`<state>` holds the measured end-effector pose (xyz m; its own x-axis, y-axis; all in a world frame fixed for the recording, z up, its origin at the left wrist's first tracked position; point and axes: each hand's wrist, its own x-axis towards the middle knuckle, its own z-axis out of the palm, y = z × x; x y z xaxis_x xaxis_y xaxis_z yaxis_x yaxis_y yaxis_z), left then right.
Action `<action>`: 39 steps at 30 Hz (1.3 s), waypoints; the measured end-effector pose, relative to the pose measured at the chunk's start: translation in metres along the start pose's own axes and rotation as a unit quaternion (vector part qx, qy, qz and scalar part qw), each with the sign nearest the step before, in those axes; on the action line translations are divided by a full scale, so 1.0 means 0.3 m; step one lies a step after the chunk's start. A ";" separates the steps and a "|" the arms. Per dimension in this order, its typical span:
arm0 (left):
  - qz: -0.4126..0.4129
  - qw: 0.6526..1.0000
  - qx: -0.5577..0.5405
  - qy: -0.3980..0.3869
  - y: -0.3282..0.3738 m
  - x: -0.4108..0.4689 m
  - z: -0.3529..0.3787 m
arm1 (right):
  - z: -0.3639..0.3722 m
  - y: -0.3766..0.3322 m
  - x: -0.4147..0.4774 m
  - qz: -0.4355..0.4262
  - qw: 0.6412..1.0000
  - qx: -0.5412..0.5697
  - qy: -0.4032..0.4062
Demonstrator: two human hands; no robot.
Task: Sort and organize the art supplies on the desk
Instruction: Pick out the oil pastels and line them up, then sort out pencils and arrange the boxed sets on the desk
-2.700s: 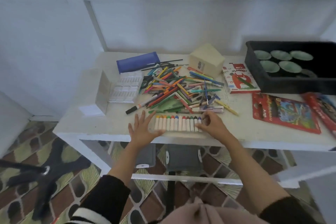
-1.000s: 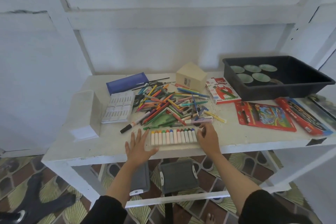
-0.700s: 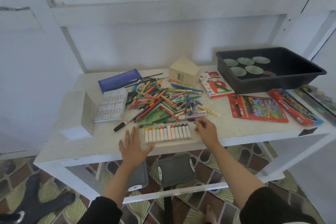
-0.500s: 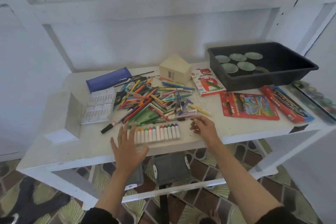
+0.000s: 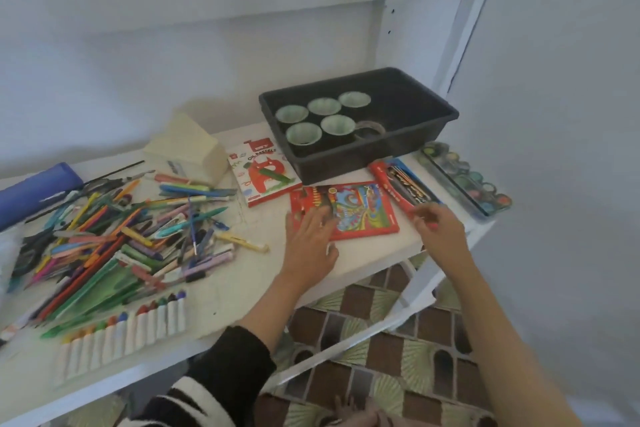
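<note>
White desk (image 5: 242, 288), five cups (image 5: 337, 124) in tray (image 5: 433, 128), left hand (image 5: 310, 246) flat on red pack (image 5: 363, 215), right hand (image 5: 440, 236) unclear

**Materials and finishes, desk scene**

Surface (image 5: 242, 291): white paint, matt, scuffed. Black tray (image 5: 434, 120) at 1 o'clock: matt plastic. Red crayon pack (image 5: 367, 215), centre: glossy print. Oil pastels box (image 5: 258, 184): glossy card. Cream box (image 5: 188, 146) at 11 o'clock: matt card. Pastel sticks (image 5: 124, 333) at 8 o'clock: matt paper wraps. Paint palette (image 5: 464, 177) at 3 o'clock: glossy clear plastic lid. Sleeve (image 5: 225, 367): knit cloth.
</note>
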<state>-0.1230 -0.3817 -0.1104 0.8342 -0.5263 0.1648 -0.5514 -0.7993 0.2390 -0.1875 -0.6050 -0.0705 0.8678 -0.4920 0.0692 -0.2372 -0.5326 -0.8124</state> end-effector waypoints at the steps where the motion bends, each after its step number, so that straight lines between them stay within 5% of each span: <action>1: -0.019 0.999 0.017 -0.019 0.030 0.033 0.020 | -0.020 0.030 0.026 0.000 1.000 -0.025 0.003; 14: -0.095 0.993 0.021 -0.072 0.077 0.081 0.098 | 0.032 0.136 0.171 0.019 0.942 -0.318 -0.107; 19: -0.086 0.995 0.023 -0.048 0.078 0.072 0.101 | -0.006 0.115 0.164 0.026 0.979 -0.192 -0.067; 26: 0.019 0.986 -0.084 0.140 0.099 0.053 0.121 | -0.156 0.106 0.114 0.015 0.998 0.062 -0.009; 30: -0.014 0.935 -0.336 0.113 0.219 0.100 0.025 | -0.157 0.047 0.045 -0.059 0.993 0.080 0.065; 34: -0.073 0.795 -0.602 0.016 0.315 0.109 -0.180 | -0.072 -0.051 -0.042 -0.132 0.987 0.040 0.075; 39: -0.167 0.742 -0.647 0.043 0.220 0.012 -0.299 | 0.113 -0.168 -0.161 -0.173 0.985 0.014 -0.009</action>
<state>-0.1568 -0.4103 -0.0083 0.9528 -0.2970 -0.0625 0.0954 0.0975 0.9907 -0.2026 -0.5310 -0.0524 0.9018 -0.2727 0.3352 0.0862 -0.6467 -0.7579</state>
